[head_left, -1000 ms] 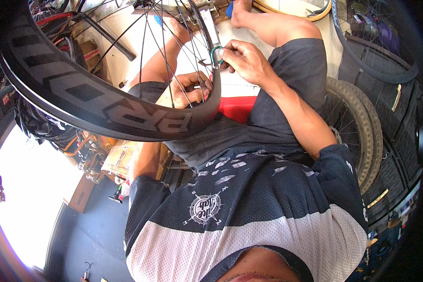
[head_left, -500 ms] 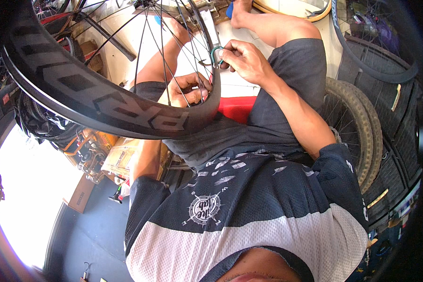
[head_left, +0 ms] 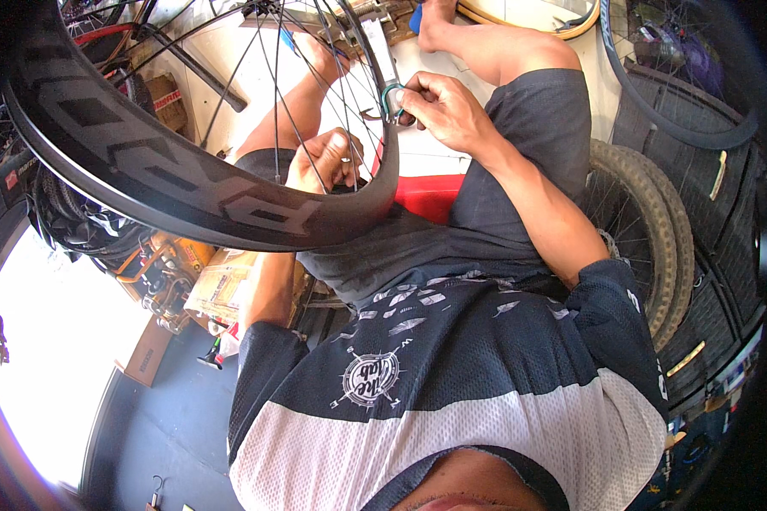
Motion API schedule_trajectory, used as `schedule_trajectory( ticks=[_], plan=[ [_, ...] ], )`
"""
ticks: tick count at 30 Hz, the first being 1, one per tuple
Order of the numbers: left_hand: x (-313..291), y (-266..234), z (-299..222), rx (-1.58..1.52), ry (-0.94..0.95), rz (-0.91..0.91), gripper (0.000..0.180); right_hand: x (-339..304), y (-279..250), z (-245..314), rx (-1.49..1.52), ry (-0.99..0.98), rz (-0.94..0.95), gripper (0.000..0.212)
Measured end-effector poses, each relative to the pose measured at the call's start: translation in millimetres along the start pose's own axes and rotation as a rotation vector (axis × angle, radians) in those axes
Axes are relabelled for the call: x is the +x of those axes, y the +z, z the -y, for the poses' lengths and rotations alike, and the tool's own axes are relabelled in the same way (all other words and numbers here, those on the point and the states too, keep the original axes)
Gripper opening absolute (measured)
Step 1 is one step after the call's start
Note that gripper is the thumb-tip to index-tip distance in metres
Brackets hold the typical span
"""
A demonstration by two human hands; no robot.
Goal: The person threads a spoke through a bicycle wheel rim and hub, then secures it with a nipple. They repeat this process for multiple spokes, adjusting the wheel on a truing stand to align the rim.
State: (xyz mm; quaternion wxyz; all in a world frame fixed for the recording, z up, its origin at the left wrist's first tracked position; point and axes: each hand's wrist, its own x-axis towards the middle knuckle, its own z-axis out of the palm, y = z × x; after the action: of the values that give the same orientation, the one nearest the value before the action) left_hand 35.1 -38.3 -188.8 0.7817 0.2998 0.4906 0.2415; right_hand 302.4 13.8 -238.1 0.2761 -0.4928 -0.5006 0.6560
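Note:
A black deep-rim bicycle wheel [head_left: 204,200] stands upright over my lap at the left, its dark spokes fanning up to a hub at the top edge. At the rim's right side, my right hand [head_left: 441,106] pinches a green, rounded spoke wrench [head_left: 389,101] close to the rim's inner edge. My left hand [head_left: 322,160] reaches in behind the spokes, beside the lower inner rim. Its fingers are curled with the thumb on top. A small pale spot shows by those fingers; whether they hold a spoke or something else is hidden.
Between my thighs is a red seat [head_left: 426,198]. A knobby tyre [head_left: 648,230] stands by my right elbow, and another wheel rim [head_left: 682,128] lies at the upper right. Cardboard boxes [head_left: 226,285] and an orange machine [head_left: 166,264] are at the left.
The wheel has turned, its rim lettering and spokes shifting leftward along the bottom. My left hand has drawn back left from the rim's right side and curled up. My right hand stays put.

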Motion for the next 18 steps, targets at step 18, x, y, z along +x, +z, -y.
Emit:
schedule_trajectory(
  ticks=[18],
  plan=[
    [7.1, 29.9, -38.5, 0.706, 0.033, 0.118, 0.023, -2.6, 1.2, 1.8, 0.030, -0.002, 0.001, 0.033]
  ],
)
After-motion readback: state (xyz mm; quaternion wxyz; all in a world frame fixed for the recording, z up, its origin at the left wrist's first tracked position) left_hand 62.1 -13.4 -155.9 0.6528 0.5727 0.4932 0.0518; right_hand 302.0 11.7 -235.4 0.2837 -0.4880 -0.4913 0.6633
